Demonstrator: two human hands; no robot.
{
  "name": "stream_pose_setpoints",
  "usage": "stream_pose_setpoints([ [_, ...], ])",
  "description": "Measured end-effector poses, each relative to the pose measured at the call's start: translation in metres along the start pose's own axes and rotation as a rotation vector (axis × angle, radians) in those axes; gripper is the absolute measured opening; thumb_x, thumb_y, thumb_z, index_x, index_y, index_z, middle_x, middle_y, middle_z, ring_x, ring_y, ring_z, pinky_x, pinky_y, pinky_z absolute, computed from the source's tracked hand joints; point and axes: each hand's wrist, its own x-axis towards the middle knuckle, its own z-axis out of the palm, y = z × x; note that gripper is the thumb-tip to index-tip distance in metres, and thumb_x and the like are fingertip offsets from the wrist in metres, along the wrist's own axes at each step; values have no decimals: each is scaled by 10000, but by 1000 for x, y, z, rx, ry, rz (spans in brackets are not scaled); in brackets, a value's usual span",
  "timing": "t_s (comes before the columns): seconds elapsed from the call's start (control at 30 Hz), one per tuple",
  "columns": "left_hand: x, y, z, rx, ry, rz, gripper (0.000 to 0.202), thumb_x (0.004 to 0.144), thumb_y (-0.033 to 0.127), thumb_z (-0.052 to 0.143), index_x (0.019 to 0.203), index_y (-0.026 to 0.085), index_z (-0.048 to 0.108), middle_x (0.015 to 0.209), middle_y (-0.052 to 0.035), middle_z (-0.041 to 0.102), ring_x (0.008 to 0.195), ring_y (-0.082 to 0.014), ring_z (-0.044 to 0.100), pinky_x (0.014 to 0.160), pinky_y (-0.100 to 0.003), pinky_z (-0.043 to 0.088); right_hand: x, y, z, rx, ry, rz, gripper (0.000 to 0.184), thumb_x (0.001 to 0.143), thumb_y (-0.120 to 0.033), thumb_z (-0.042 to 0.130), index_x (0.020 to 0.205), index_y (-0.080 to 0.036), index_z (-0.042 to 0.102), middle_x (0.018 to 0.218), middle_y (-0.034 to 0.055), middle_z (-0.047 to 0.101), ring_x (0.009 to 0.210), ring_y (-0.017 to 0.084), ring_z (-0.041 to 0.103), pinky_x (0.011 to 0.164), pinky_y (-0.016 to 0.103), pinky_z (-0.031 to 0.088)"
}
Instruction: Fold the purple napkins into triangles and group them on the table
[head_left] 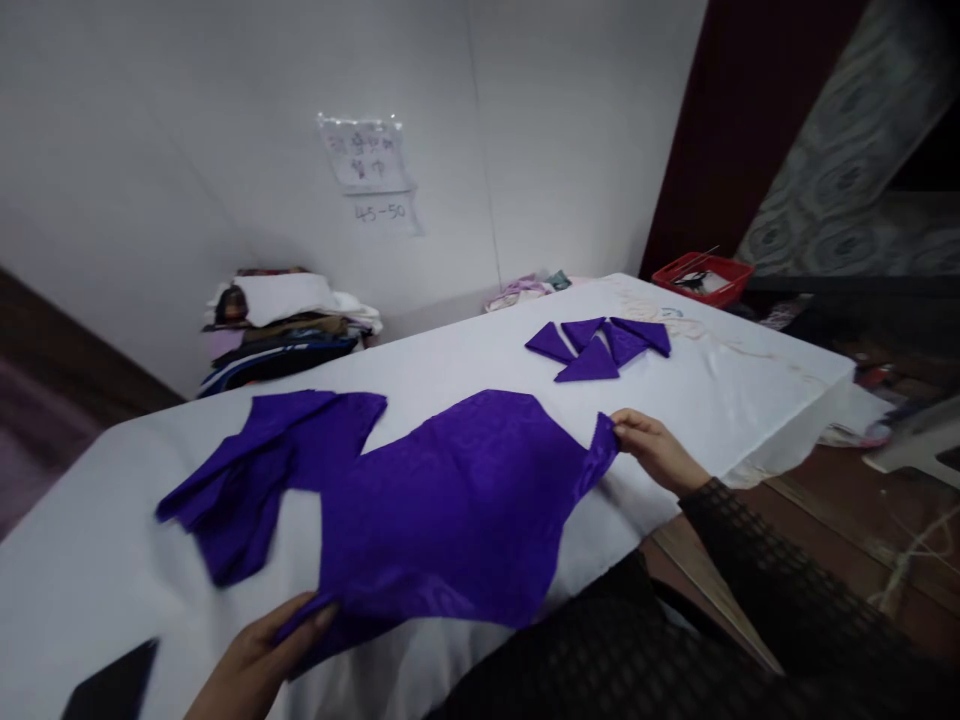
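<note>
A purple cloth piece (pixel 457 500) with a faint woven pattern is spread across the white-covered table (pixel 480 360) in front of me. My left hand (pixel 259 650) pinches its near left corner between thumb and fingers. At the right, my right hand (pixel 651 445) grips the opposite corner, which is lifted and folded over a little. Beyond the left side of this piece lies a rumpled heap of purple cloth (pixel 300 440), touching or overlapping its edge. Several purple folded triangles (pixel 596 362) lie together farther back on the right.
A dark flat object (pixel 112 685) lies at the near left. Against the wall stands a stack of folded fabrics (pixel 285 330). A red basket (pixel 705 280) holding tools is at the far right, and light pink cloth (pixel 521 290) lies by the wall. Paper signs (pixel 367 165) hang above.
</note>
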Motion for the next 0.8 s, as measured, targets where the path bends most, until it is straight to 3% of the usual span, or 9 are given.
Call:
stream_pose_setpoints([
  [0.07,-7,8,-2,-97,-94,-47,361,534,588,717,788,332,744,810,32,733,874,-315,658,829,-446,523,-2,-5,-2,-28,-10,7,144,746,-318,671,820,-196,649,664,-16,594,603,123,522,602,266,424],
  [0.13,-12,13,-2,-182,-108,-69,383,566,523,744,865,284,738,817,9,731,850,-287,662,812,-410,530,-3,-8,-3,-58,-21,16,150,744,-337,663,807,-202,647,667,-10,598,607,129,532,598,272,432],
  [0.23,-15,15,3,-307,-48,-87,454,547,468,784,924,223,718,836,-25,730,846,-257,669,802,-354,536,-5,-6,-2,-87,-1,17,166,727,-357,665,790,-206,645,642,-7,586,583,133,528,567,278,436],
  [0.4,-11,5,10,-363,68,-94,534,510,464,801,941,171,683,857,-62,726,788,-239,673,748,-344,554,-4,0,1,-79,85,34,185,676,-360,702,793,-225,655,618,-16,560,534,120,495,499,257,416],
  [0.63,-4,-5,14,-414,156,-118,553,526,502,781,935,156,646,766,-29,704,669,-185,646,664,-301,536,13,12,4,-63,179,64,241,619,-364,751,796,-234,652,616,-32,552,492,93,449,425,218,360],
  [0.8,16,-4,22,-399,234,-29,532,546,477,767,954,166,628,786,-7,683,697,-165,626,686,-277,507,37,16,16,-73,225,80,284,568,-374,776,772,-223,647,622,-32,577,487,85,452,413,206,361],
])
